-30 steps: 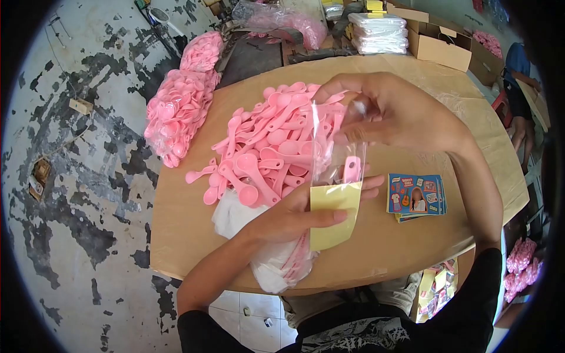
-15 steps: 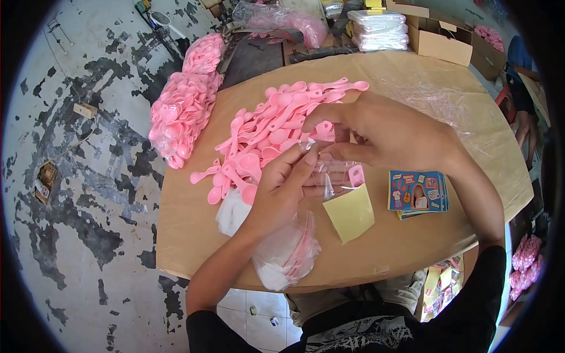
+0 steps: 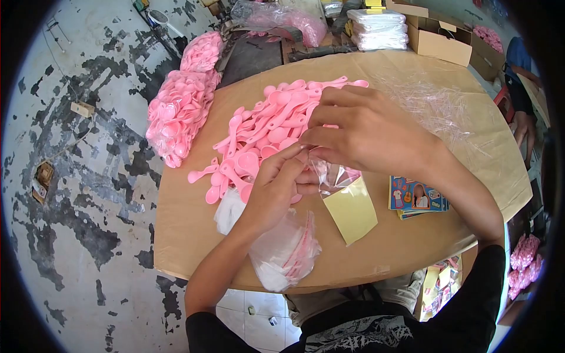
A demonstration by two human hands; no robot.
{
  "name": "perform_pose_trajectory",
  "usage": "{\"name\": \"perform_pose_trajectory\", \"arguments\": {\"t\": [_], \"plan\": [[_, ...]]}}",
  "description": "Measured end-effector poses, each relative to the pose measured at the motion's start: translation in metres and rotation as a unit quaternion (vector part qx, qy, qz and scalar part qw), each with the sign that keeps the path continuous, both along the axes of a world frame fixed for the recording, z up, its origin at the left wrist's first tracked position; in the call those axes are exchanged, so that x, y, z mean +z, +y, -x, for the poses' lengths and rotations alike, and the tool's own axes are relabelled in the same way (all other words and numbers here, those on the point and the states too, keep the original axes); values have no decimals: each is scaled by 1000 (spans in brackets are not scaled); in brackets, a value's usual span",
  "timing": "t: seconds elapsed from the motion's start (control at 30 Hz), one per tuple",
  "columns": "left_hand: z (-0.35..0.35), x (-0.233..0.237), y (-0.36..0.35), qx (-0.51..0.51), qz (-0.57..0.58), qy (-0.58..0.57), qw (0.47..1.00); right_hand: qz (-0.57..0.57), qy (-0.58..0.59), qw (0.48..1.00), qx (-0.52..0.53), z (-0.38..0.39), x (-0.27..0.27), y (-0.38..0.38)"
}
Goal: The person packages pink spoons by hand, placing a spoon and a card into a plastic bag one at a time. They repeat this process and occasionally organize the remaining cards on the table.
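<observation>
A clear plastic bag (image 3: 331,178) hangs between my hands at the middle of the table. Its top edge is pinched by the fingertips of my left hand (image 3: 275,189) and my right hand (image 3: 368,128). A yellow card (image 3: 351,213) is at the bag's lower end, and a bit of pink shows through the film above it. Just beyond my hands lies a heap of pink measuring spoons (image 3: 276,112). Under my left forearm rests a pack of clear plastic bags (image 3: 285,250). To the right sits a stack of blue printed cards (image 3: 418,195).
Brown paper covers the table (image 3: 412,247). Thin clear plastic strips (image 3: 435,106) lie at its right rear. Bags full of pink spoons (image 3: 179,112) stand past the left edge. Behind are stacked clear packs (image 3: 378,29) and a cardboard box (image 3: 441,41). Another person's arm (image 3: 522,126) shows far right.
My right hand has closed in on my left, its fingers drawing together at the bag's top. The pink piece in the bag is now more hidden.
</observation>
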State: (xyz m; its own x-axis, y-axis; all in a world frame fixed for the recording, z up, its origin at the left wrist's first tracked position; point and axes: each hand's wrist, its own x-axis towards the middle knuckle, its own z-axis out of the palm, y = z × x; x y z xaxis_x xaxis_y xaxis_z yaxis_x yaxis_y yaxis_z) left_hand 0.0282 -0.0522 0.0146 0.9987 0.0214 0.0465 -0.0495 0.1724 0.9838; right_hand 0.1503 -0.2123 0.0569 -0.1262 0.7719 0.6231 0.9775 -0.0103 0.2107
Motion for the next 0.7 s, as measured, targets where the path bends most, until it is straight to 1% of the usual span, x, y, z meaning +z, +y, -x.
{"name": "perform_pose_trajectory", "arguments": {"t": [0.07, 0.17, 0.23, 0.27, 0.37, 0.43, 0.47, 0.53, 0.57, 0.63, 0.67, 0.7], "plan": [[0, 0, 4, -1, -49, 28, 998, -3, -17, 1000, 1, -4, -3, 0], [1, 1, -4, -31, -82, 9, 996, -6, -27, 1000, 8, -11, -7, 1], [1, 6, -6, -33, -107, 34, 993, -10, -22, 999, 20, -17, -14, 4], [1, 7, -6, -32, -120, 47, 991, -1, -2, 1000, 30, -19, -14, 4], [0, -2, -11, -34, -139, 36, 989, 25, 59, 997, 51, -22, -16, 2], [2, -6, -8, -33, -199, -6, 979, 39, 95, 993, 54, -24, -15, 0], [3, -7, -7, -32, -229, -27, 973, 4, 120, 991, 63, -26, -12, -1], [5, -9, -5, -52, -229, -74, 969, -64, 170, 980, 79, -36, -3, -4], [5, -10, -5, -64, -228, -97, 967, -65, 258, 960, 85, -40, 5, -10], [2, -6, 1, -53, -193, -83, 976, -64, 424, 898, 94, -54, 27, -27], [1, -4, 4, -47, -173, -74, 981, -38, 464, 877, 119, -67, 36, -39], [0, -7, 6, -30, -116, -67, 991, -12, 504, 852, 144, -85, 44, -55]]}}
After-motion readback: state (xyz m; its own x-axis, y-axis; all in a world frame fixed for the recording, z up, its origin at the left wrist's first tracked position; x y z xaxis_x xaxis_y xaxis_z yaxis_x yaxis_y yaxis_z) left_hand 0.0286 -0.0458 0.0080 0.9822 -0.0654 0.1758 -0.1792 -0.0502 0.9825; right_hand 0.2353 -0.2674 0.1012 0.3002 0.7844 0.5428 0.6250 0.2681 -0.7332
